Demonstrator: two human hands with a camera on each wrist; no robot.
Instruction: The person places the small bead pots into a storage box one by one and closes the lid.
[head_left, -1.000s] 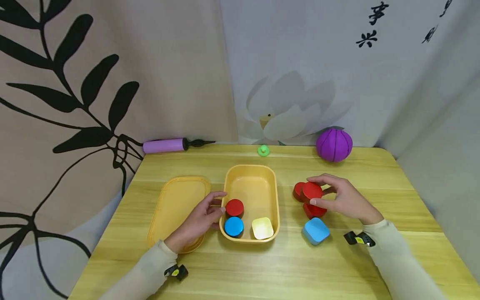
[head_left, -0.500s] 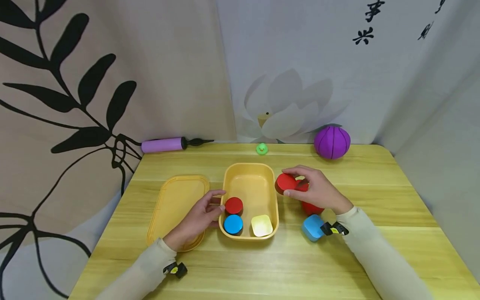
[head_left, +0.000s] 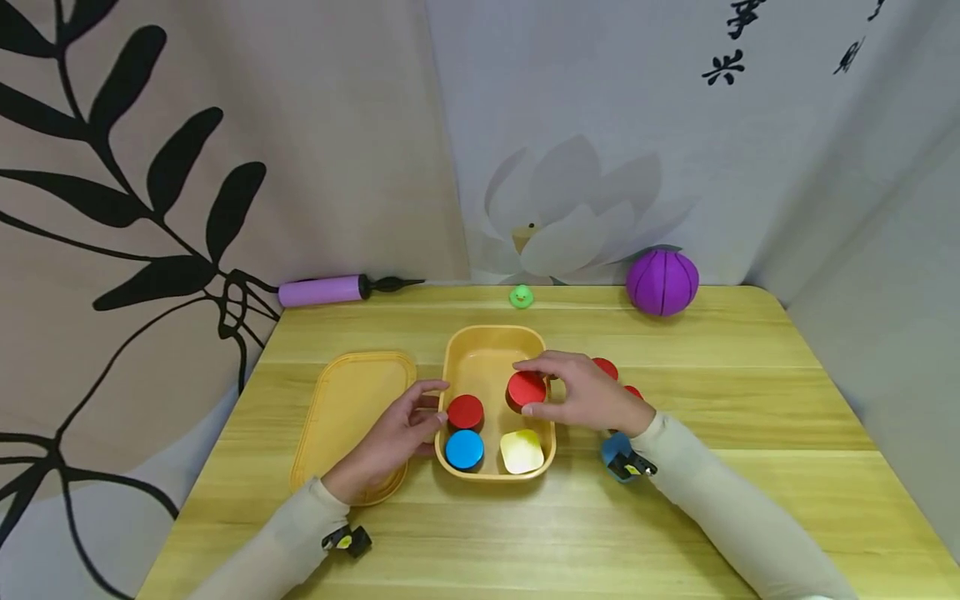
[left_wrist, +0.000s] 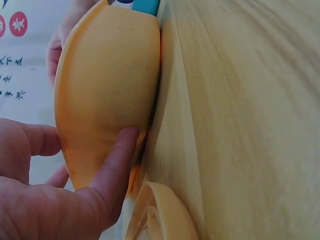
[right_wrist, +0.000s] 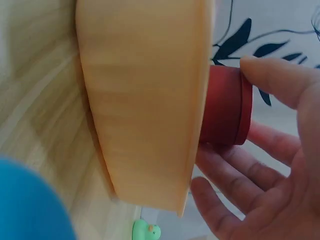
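My right hand (head_left: 588, 392) pinches a small round red container (head_left: 527, 388) between thumb and fingers, over the right part of a yellow plastic box (head_left: 487, 354). In the right wrist view its lower end dips behind the box's rim. Straight fingers of my left hand (head_left: 393, 437) touch the box's left side, one on the outer wall (left_wrist: 107, 70) and another at the rim. Inside the box stand another red round container (head_left: 466, 411), a blue round one (head_left: 465, 449) and a pale yellow square one (head_left: 522, 451).
A matching yellow lid (head_left: 337, 417) lies left of the box. Red containers (head_left: 606, 367) and a blue one (head_left: 612, 451) are partly hidden by my right arm. Along the back are a purple pump (head_left: 321, 291), a green duck (head_left: 521, 297) and a purple ball (head_left: 662, 282).
My right hand has carried the red container leftward from the group on the right to over the box. My left hand has stayed at the box's side.
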